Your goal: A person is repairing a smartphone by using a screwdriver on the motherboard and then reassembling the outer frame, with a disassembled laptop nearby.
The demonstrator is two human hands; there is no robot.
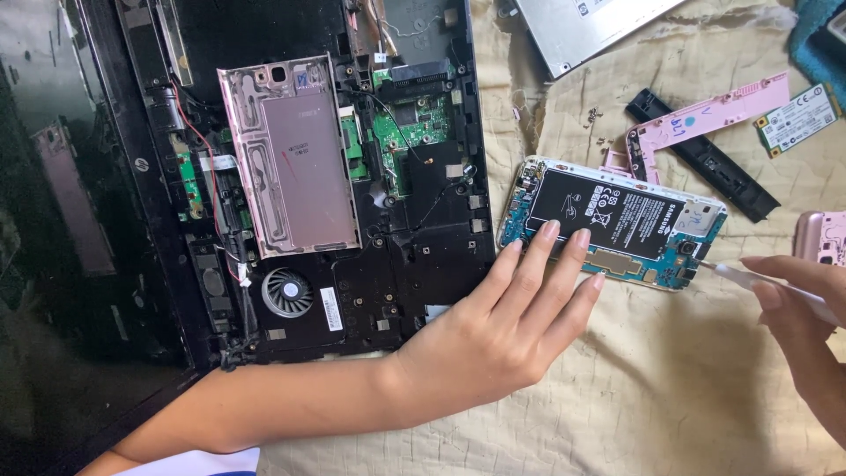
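Beige cloth [670, 397] is spread underneath; the left hand [502, 326] is laid open, fingers flat on the opened phone [614, 222]. A white tool [767, 284] is pinched by the right hand [806, 304], tip at the phone's corner. Beyond, a stripped laptop [352, 176] is seen.

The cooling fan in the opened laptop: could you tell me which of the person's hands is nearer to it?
Left. The left hand lies just right of the cooling fan, fingertips on the opened phone. The right hand is at the far right edge, holding a thin tool.
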